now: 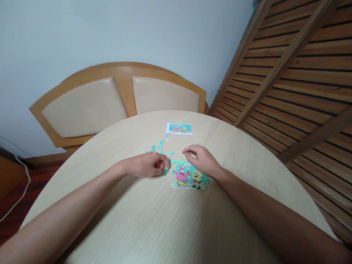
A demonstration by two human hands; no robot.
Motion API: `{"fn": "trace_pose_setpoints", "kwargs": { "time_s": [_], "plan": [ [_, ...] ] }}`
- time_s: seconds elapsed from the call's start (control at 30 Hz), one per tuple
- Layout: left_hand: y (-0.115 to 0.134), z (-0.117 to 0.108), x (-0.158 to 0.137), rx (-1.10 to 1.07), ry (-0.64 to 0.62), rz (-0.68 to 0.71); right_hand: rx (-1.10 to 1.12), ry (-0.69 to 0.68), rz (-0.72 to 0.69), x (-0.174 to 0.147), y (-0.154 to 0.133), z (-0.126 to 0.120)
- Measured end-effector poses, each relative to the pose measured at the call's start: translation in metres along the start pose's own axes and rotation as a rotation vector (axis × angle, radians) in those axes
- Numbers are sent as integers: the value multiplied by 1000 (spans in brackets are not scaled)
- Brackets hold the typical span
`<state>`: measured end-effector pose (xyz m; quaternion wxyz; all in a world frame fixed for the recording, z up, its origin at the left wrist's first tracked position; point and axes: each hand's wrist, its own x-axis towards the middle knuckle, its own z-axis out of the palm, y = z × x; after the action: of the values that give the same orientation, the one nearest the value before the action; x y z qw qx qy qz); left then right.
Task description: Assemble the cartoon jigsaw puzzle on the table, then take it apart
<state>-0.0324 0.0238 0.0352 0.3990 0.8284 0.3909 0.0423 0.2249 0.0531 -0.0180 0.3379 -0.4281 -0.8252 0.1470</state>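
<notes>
A partly joined jigsaw puzzle (182, 176) with cartoon figures, one pink and one yellow among them, lies flat on the table in front of me. To its left, my left hand (147, 165) is closed, thumb and fingers bent around a small teal puzzle piece (166, 170) at the fingertips. My right hand (203, 158) hovers over the puzzle's upper right part and hides some of it. Its thumb and index finger are apart, with nothing visible between them. Several loose teal puzzle pieces (153, 148) are scattered just beyond my left hand.
A reference picture card (180, 128) lies farther back on the round wooden table (132, 220). Behind the table stands a bench with a padded backrest (82, 108) against the wall. A slatted wooden screen (275, 73) rises on the right. A white cable (26, 183) hangs at the left.
</notes>
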Motion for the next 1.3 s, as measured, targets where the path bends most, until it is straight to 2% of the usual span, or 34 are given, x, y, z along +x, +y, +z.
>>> {"fn": "trace_pose_setpoints", "kwargs": {
  "time_s": [0.23, 0.4, 0.53, 0.7, 1.1, 1.2, 1.3],
  "plan": [
    [2, 2, 0, -56, -29, 45, -7, 3, -1, 0, -1, 0],
    [16, 0, -2, 66, -64, 181, -6, 2, 3, 0, -1, 0],
    [14, 2, 0, 116, -72, 273, 8, 5, 1, 0, 0, 0],
    [9, 4, 3, 118, -54, 232, 12, -1, 2, 0, -2, 0],
    [13, 6, 4, 144, 27, 238, 5, -1, -4, 0, 0, 0],
    [11, 6, 6, 99, 89, 206, 34, -7, -65, 0, -5, -2],
    [8, 6, 8, 26, 193, 160, 90, -36, -199, -1, -12, -5]
  ]
}}
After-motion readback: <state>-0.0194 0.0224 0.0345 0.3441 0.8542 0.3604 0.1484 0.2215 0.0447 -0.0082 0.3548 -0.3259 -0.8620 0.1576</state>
